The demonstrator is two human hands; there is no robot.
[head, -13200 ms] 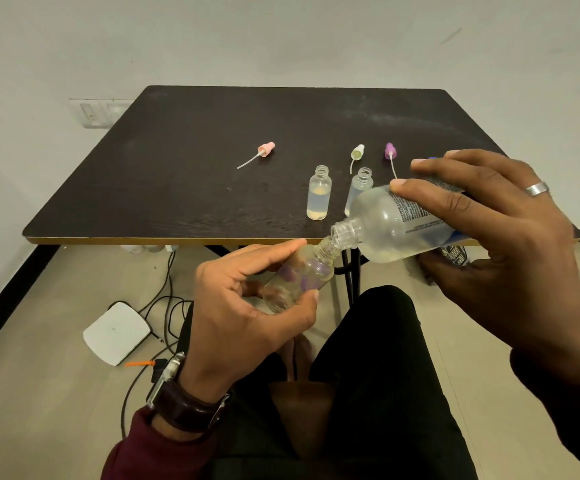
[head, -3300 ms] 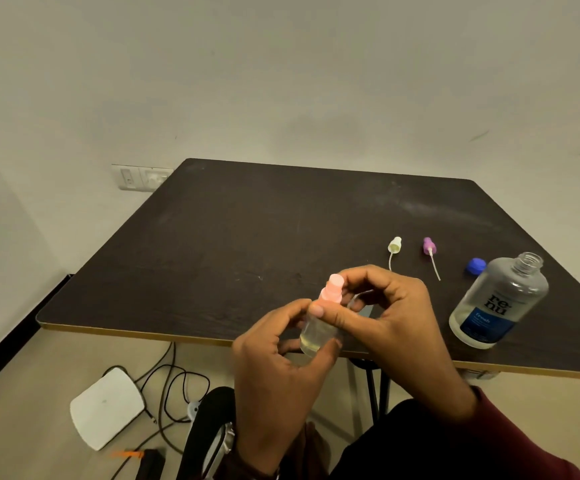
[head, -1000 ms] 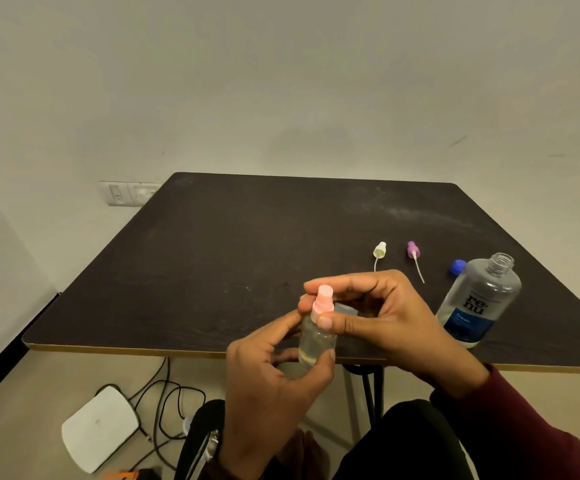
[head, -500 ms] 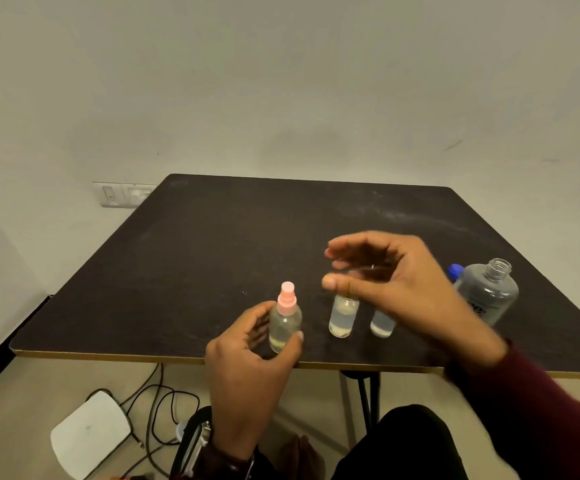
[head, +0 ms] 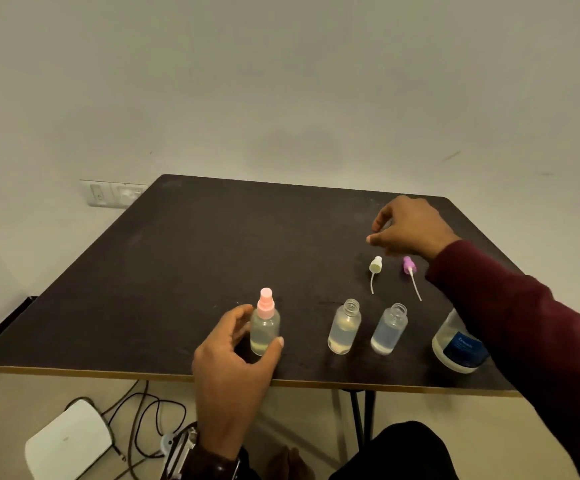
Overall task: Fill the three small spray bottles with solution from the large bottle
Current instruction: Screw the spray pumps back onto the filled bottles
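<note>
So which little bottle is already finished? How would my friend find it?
Look along the near edge of the dark table. Three small clear bottles stand there in a row, and the finished bottle is the one furthest left, with the left hand curled around it. Only it wears a pink spray top; the other two bottles have open necks.

At the lower right of the frame, a large bottle (head: 456,348) carries a dark blue label with a line of pale lettering, too blurred to read and partly hidden behind a sleeve (head: 524,327). No other text, number or sign is legible anywhere in the picture.
</note>
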